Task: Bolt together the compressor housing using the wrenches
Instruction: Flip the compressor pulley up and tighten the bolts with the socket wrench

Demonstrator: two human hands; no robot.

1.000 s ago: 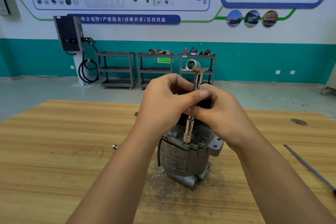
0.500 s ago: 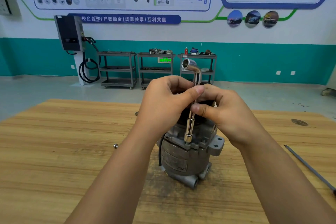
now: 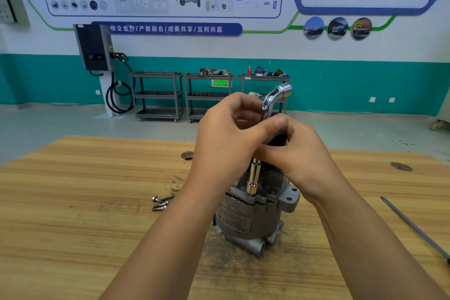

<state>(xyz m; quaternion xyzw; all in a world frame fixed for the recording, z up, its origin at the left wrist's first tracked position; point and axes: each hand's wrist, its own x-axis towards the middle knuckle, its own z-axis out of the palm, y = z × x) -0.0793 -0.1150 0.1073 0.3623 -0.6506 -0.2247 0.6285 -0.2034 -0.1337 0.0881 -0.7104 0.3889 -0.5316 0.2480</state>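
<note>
Clamped on the mid-shaft of the L-shaped socket wrench (image 3: 253, 175): left grip (image 3: 229, 136) pinching from the left, right grip (image 3: 299, 156) from the right, thumbs touching. Long axis near upright, bent upper end above both grips, pointing away and right. Straight below, lower socket seated on the upper flange of the compressor housing (image 3: 243, 217), presumably over a bolt; housing standing on end mid-tabletop (image 3: 73, 226). Equally near for either grip. Open air around the bent end for turning. Loose bolts (image 3: 162, 202) left of the housing, apart from it; thin rod (image 3: 414, 226) well apart, toward the right edge.
</note>
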